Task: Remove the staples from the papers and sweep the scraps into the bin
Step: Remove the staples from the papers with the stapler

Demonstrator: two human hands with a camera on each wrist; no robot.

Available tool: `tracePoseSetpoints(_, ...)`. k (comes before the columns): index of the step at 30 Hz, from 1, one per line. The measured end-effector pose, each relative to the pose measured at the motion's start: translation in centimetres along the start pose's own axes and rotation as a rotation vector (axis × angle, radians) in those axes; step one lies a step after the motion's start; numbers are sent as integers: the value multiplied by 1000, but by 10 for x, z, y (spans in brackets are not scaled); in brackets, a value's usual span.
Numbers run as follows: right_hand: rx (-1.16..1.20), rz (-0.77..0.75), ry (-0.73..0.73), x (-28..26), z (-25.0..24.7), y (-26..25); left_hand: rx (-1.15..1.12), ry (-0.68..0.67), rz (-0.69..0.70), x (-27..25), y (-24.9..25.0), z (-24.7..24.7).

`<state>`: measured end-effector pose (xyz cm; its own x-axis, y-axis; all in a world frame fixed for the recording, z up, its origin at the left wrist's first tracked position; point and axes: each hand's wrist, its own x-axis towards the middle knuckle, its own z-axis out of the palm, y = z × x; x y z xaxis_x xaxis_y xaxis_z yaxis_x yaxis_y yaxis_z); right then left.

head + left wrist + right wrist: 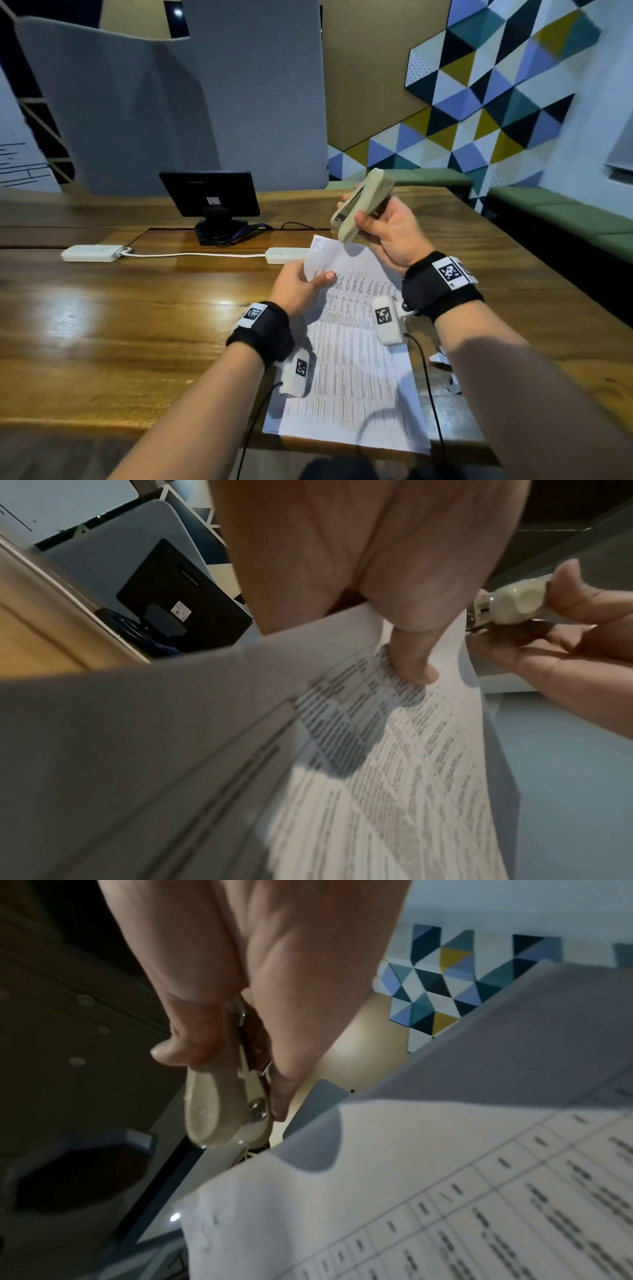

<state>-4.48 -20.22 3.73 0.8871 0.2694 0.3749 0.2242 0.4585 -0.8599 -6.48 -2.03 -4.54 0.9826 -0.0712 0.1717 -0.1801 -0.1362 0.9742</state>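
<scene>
Staples in the papers (346, 342) by the left hand's (298, 287) pinch are too small to tell; print blurs.

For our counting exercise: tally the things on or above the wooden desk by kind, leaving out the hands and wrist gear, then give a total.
Paper stack: 1
Stapler: 1
Power strips: 2
Monitor: 1
Total: 5
</scene>
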Motion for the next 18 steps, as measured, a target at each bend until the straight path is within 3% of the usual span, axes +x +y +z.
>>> tracePoseSetpoints(6, -205, 49, -87, 2, 0, 17, 10, -16, 53, 1, -5, -6)
tracePoseSetpoints(18, -274, 76, -218, 4, -2, 15, -77, 8, 23, -2, -6, -11)
